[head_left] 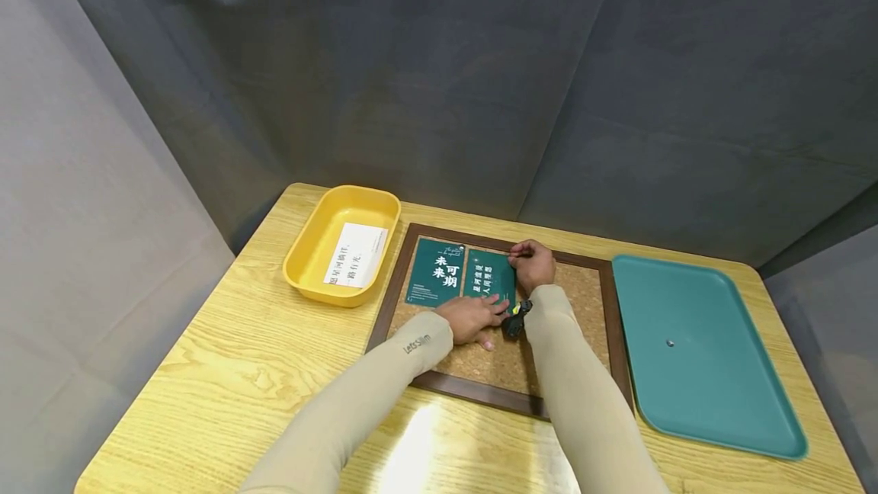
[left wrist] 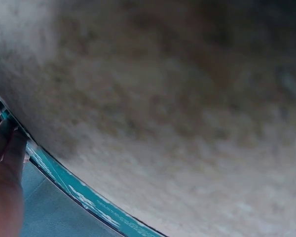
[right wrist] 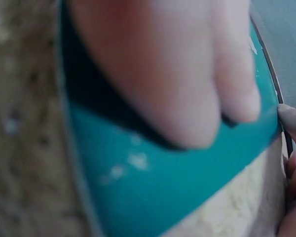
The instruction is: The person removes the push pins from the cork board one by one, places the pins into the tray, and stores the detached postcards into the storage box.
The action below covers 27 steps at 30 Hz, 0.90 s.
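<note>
Two dark green cards with white lettering lie side by side on a cork board [head_left: 494, 345]. My left hand [head_left: 473, 319] rests with extended fingers on the lower part of the right-hand card [head_left: 488, 274]. In the right wrist view, blurred left fingers [right wrist: 172, 84] lie across that card [right wrist: 153, 197]. At the card's upper right corner, my right hand [head_left: 535, 265] has thumb and fingers brought together in a pinch. Whatever small thing sits between those fingertips is hidden. The left-hand card [head_left: 434, 271] has a small pale dot, perhaps a pin, at its upper right corner.
A yellow tub [head_left: 309, 250] holding white printed cards [head_left: 357, 254] stands left of the board. On the right lies a teal tray [head_left: 706, 387] with a small shiny pin-like piece [head_left: 670, 342] on it. Grey cloth [head_left: 411, 82] hangs behind the wooden table [head_left: 226, 364].
</note>
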Each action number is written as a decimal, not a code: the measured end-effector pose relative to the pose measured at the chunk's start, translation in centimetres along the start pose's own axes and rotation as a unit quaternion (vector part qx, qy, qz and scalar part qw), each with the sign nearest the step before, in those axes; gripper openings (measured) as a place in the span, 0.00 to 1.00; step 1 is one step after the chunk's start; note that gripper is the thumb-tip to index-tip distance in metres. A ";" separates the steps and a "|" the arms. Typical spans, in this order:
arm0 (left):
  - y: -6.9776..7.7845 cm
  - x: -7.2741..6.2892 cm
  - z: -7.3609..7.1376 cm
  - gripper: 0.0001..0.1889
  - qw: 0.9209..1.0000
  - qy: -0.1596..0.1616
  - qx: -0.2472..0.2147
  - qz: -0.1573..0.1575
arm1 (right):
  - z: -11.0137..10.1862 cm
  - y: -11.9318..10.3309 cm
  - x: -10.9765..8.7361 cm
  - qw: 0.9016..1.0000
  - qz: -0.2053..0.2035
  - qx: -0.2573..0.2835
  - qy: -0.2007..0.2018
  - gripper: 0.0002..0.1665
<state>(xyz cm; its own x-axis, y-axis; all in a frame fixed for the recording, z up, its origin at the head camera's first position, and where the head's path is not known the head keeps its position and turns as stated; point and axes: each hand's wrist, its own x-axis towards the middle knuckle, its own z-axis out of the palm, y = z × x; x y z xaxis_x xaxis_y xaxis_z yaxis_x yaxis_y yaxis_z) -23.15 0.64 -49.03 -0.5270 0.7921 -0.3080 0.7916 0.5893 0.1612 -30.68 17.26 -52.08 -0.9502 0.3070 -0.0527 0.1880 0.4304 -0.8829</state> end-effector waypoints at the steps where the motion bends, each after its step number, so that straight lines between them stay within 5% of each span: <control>1: 0.0 0.0 0.0 0.36 1.000 0.000 0.001 0.000 | 0.0 0.0 0.0 1.000 0.002 0.002 0.000 0.06; 27: -0.2 0.1 0.3 0.37 1.000 0.008 -0.002 0.001 | 0.0 0.4 0.0 1.000 -0.004 0.015 0.003 0.09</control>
<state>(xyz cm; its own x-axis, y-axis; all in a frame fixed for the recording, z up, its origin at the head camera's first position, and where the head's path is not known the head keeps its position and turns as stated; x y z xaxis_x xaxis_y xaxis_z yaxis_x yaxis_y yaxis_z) -23.24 0.57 -49.34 -0.5301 0.7960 -0.2923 0.7917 0.5880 0.1654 -30.62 17.41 -52.43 -0.9501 0.3087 -0.0437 0.1737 0.4077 -0.8964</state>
